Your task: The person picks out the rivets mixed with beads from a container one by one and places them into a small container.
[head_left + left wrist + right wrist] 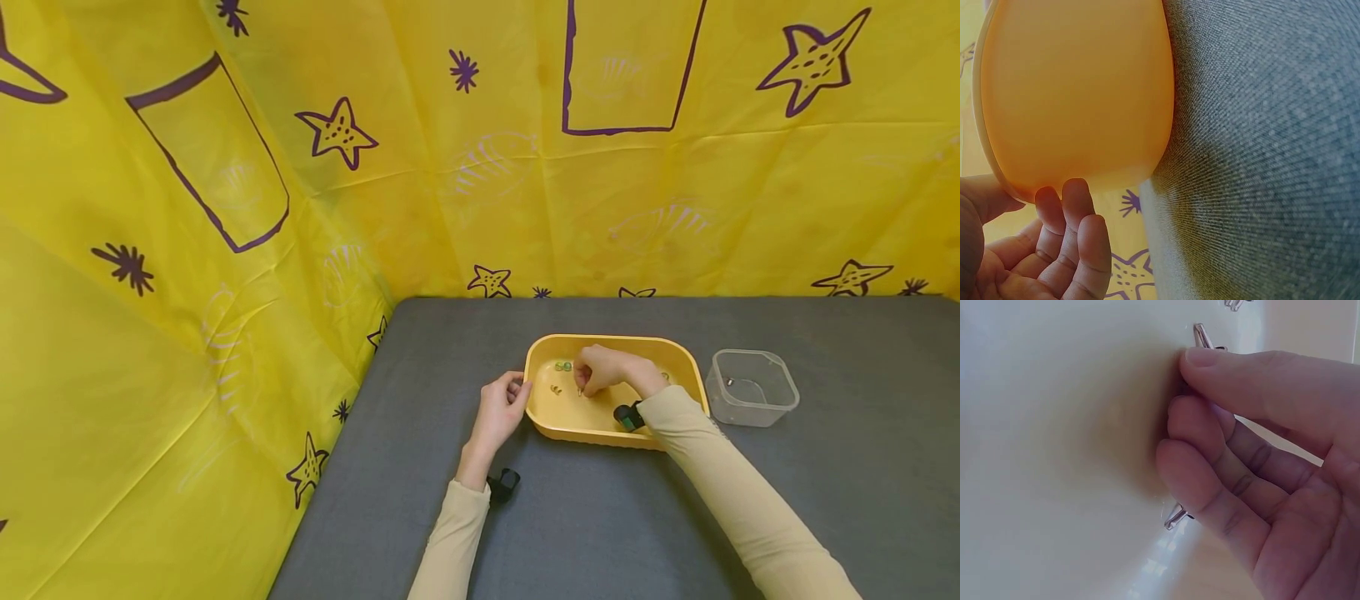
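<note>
My left hand (501, 408) grips the left end of a yellow tub (592, 423). In the left wrist view its thumb (997, 199) lies at the rim, with the fingertips against the outer wall. Inside the tub my right hand (603, 369) points down, thumb and curled fingers together. A small silver metal clip (1202, 336) pokes out beside its thumb tip in the right wrist view. Another silver clip (1175, 519) shows past the lower finger. Left of this hand lie small gold-coloured pieces (556, 390) and round green pieces (562, 367).
A clear plastic box (753, 392) stands right of the tub, with a small dark piece (729, 382) in it. The grey table (420, 467) meets a yellow patterned cloth (420, 208) at the back and left. Black wrist cameras (504, 485) sit on both wrists.
</note>
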`<control>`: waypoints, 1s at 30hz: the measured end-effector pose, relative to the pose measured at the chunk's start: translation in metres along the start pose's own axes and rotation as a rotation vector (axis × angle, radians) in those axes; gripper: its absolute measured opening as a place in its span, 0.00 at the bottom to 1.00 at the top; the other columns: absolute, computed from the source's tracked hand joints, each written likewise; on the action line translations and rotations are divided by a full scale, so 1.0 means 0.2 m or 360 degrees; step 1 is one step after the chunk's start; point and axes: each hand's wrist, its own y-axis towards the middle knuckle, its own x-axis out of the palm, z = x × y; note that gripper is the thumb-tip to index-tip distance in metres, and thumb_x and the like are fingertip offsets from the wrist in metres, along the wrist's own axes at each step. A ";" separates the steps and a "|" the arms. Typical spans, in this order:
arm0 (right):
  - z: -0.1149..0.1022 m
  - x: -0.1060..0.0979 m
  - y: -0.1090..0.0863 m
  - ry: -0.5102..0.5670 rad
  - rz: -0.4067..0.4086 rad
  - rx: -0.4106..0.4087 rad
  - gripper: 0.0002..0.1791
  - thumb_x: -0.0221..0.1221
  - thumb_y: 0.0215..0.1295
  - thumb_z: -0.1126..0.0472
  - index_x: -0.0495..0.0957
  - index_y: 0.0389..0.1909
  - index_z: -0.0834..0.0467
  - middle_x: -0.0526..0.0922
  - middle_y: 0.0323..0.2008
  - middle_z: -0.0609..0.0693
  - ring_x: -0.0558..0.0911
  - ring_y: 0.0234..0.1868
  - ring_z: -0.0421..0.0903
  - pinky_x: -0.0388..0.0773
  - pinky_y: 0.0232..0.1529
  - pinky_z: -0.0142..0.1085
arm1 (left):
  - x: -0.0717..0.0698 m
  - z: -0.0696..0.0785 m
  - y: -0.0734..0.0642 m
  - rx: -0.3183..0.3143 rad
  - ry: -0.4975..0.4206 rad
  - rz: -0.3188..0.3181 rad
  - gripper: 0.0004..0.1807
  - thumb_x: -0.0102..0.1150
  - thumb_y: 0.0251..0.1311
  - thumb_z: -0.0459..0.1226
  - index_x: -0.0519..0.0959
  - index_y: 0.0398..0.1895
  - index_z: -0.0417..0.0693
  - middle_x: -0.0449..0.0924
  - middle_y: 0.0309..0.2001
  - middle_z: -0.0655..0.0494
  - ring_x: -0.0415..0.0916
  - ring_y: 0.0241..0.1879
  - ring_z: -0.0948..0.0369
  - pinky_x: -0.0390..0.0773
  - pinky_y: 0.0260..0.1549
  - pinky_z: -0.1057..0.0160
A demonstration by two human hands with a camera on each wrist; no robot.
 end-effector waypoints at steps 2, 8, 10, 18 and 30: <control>0.01 0.00 0.00 -0.0001 0.0000 0.0010 0.04 0.60 0.49 0.73 0.76 0.21 0.63 0.70 0.18 0.45 0.68 0.21 0.39 0.63 0.25 0.30 | 0.00 0.00 0.00 0.0004 0.0000 0.0001 0.12 0.54 0.62 0.32 0.78 0.42 0.30 0.74 0.22 0.52 0.67 0.20 0.65 0.69 0.19 0.70; 0.01 0.00 0.00 -0.0004 0.0001 0.0007 0.04 0.60 0.49 0.74 0.76 0.21 0.63 0.70 0.18 0.44 0.68 0.20 0.39 0.64 0.24 0.29 | 0.00 0.00 0.00 0.0012 -0.0001 0.0005 0.11 0.55 0.61 0.31 0.78 0.41 0.30 0.74 0.22 0.52 0.67 0.20 0.65 0.69 0.19 0.71; 0.01 0.00 0.00 -0.0003 0.0006 0.0008 0.05 0.59 0.48 0.74 0.76 0.21 0.63 0.71 0.18 0.44 0.68 0.20 0.39 0.64 0.24 0.29 | 0.00 0.00 0.00 0.0011 0.0002 0.0005 0.11 0.54 0.61 0.31 0.78 0.42 0.30 0.74 0.22 0.52 0.67 0.20 0.65 0.69 0.19 0.71; 0.00 -0.02 -0.02 -0.0002 0.0034 -0.0028 0.05 0.58 0.48 0.74 0.75 0.20 0.63 0.70 0.18 0.45 0.68 0.20 0.39 0.64 0.24 0.30 | 0.00 0.00 0.00 0.0006 -0.0002 -0.0001 0.12 0.54 0.62 0.33 0.77 0.42 0.30 0.75 0.23 0.52 0.67 0.20 0.65 0.69 0.19 0.70; 0.01 -0.07 -0.07 0.0040 0.0090 -0.0007 0.06 0.56 0.49 0.74 0.74 0.19 0.61 0.68 0.16 0.44 0.66 0.19 0.39 0.62 0.24 0.31 | 0.00 0.01 0.00 -0.0013 0.0000 -0.0002 0.12 0.54 0.62 0.32 0.77 0.42 0.29 0.74 0.22 0.52 0.66 0.19 0.65 0.69 0.19 0.70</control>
